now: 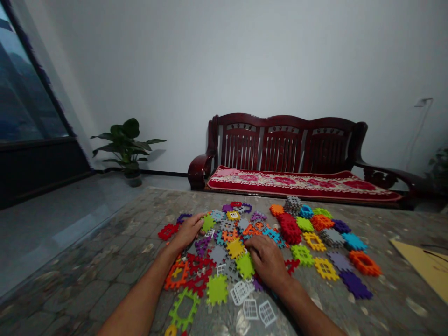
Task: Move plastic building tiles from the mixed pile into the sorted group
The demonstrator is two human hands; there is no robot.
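Observation:
Over the left side of a loose pile of plastic interlocking tiles, my left hand [190, 229] is closed, its fingertips at the edge of a lime green square tile [208, 223]. My right hand [268, 257] is lowered into the right side of the pile with its fingers curled; what they grip, if anything, is hidden. Just left of it lie a yellow tile [235, 248] and another lime green tile [245, 266]. Grey, red, orange, purple and blue tiles overlap between my hands. White window pieces [250, 309] lie nearer to me.
Sorted by colour, stacks of tiles such as the red stack [290, 228] stand to the right on the patterned tablecloth [115, 261]. A yellow board [420, 266] lies at the far right. Behind the table are a wooden bench [280, 144] and a potted plant [129, 144].

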